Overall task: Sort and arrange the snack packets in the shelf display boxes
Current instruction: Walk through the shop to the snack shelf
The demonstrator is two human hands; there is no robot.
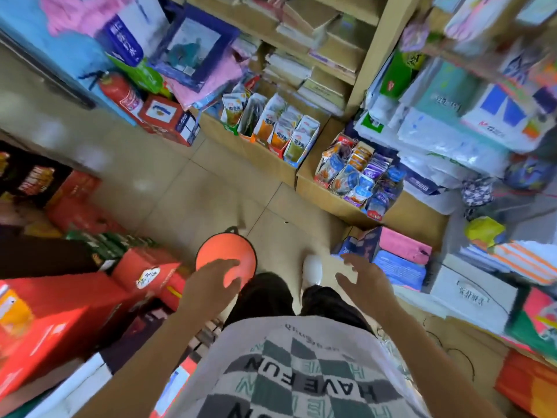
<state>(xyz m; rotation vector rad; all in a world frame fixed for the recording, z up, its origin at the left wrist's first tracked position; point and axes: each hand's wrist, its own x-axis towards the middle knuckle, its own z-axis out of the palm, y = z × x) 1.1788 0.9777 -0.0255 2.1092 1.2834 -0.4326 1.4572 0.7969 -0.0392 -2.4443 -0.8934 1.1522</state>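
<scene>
Two groups of snack packets stand in display boxes on low cardboard cartons ahead of me. The left group point(271, 128) holds orange, green and white packets in upright boxes. The right group point(358, 176) holds blue, purple and orange packets in a red-edged box. My left hand point(208, 285) hovers with relaxed, spread fingers above an orange round stool point(226, 254). My right hand point(364, 282) is also spread and holds nothing, well short of the packets. Both hands are empty.
Tiled floor point(193, 191) lies between me and the cartons. Red cartons point(60, 312) crowd the left side. A fire extinguisher point(120, 92) leans at the back left. Shelves of books point(319, 55) and stationery packs point(452, 122) fill the back and right. A pink and blue box point(398, 257) sits by my right foot.
</scene>
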